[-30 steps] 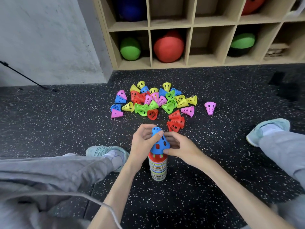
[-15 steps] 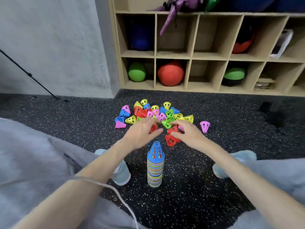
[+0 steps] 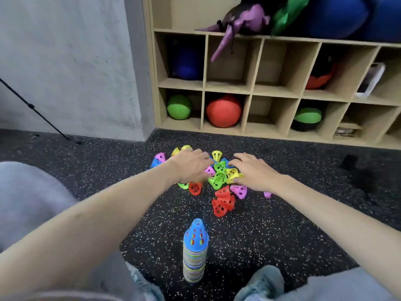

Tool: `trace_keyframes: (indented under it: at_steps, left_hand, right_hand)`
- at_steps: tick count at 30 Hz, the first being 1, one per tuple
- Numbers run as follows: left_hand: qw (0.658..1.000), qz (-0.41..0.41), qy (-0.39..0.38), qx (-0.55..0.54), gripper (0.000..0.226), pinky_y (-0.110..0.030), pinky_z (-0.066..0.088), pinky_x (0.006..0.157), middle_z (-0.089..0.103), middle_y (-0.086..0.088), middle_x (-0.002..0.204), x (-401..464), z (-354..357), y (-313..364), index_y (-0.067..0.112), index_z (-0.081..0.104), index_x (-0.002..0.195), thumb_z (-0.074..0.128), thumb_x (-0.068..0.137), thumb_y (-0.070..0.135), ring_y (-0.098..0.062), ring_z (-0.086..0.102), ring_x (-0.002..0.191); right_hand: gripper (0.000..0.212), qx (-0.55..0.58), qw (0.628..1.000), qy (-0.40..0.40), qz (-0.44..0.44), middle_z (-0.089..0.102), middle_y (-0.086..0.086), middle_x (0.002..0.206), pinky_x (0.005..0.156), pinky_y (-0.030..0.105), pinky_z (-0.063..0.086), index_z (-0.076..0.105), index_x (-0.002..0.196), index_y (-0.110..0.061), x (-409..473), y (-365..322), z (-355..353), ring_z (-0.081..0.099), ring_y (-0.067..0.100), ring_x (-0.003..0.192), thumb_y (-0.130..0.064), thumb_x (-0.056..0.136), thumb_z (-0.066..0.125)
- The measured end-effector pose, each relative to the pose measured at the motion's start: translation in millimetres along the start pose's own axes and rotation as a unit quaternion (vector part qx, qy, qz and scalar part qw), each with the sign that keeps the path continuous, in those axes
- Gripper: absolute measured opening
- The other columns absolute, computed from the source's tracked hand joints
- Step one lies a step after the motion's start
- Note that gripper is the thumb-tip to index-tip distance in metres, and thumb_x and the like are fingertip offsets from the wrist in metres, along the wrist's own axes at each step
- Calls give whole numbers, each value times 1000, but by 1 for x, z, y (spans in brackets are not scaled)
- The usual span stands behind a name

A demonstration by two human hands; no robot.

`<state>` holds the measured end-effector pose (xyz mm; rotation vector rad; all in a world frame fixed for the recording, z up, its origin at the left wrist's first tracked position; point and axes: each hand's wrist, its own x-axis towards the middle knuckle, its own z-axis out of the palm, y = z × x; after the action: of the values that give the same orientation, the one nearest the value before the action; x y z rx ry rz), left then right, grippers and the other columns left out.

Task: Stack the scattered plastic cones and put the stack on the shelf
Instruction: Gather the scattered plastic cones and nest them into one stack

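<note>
Cones [image 3: 219, 181], perforated and multicoloured, lie scattered on the speckled floor [image 3: 282, 224] before the shelf [image 3: 275, 94]. Left hand [image 3: 191, 165] and right hand [image 3: 253, 172] rest on the pile, fingers extended, gripping nothing. Blue-topped stack [image 3: 195, 253] stands upright nearer the person. No legible writing.

Both hands, left [image 3: 191, 165] and right [image 3: 253, 172], lie spread over the far cone pile [image 3: 219, 181]. The stack [image 3: 194, 253] stands near, shelf [image 3: 271, 92] beyond.
</note>
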<state>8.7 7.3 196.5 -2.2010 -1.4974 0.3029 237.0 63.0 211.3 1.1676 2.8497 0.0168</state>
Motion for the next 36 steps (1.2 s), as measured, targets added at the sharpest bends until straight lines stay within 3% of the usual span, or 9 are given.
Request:
trace_keyframes:
  at_steps: [3,8,14,20,27,32,36]
  left_hand:
    - [999,39,-9,28,57,-43,45,100,52,-6,141,26,-9,-29,18,45,145,32,106,56,-27,54,127]
    - [995,101,15,-5,55,-41,43,105,51,-2,146,71,-41,-71,23,46,147,36,105,57,-23,48,133]
    - [990,137,7,18,54,-44,45,105,50,-1,146,94,-51,-115,25,44,146,31,105,58,-21,49,130]
    - [992,117,-54,-7,65,-40,43,106,46,4,149,87,28,-137,28,38,149,17,100,66,-18,49,130]
    - [983,38,-132,-124,83,-38,39,112,42,6,153,64,173,-122,28,37,151,0,91,71,-16,47,133]
    - [958,-36,-193,-208,81,-36,35,116,38,7,154,58,240,-103,27,34,153,13,92,75,-15,42,137]
    - [936,-72,-229,-258,68,-41,40,115,34,5,157,58,277,-89,25,28,157,30,101,64,-17,41,140]
  right_hand:
    - [57,-53,998,14,-44,17,5,167,119,51,27,37,152,-25,23,22,-32,16,26,154,-35,100,58]
    - [48,-131,982,69,-117,26,-2,164,117,43,33,43,147,-32,56,56,-89,31,21,148,-33,101,57]
    - [47,-144,981,84,-100,25,-3,164,116,42,36,41,147,-31,86,91,-104,34,19,146,-34,102,54]
    - [48,-75,994,41,-74,22,-6,165,120,41,31,40,149,-32,130,120,-27,30,16,148,-36,103,53]
    - [53,-1,997,-59,-59,11,-11,167,122,39,28,31,154,-35,172,136,106,24,13,150,-43,104,48]
    - [49,54,991,-114,-32,4,-21,164,124,35,18,27,153,-44,177,149,163,13,6,153,-49,104,32]
    - [50,126,984,-125,11,9,-21,164,123,35,22,29,153,-43,188,154,207,18,6,151,-38,105,45]
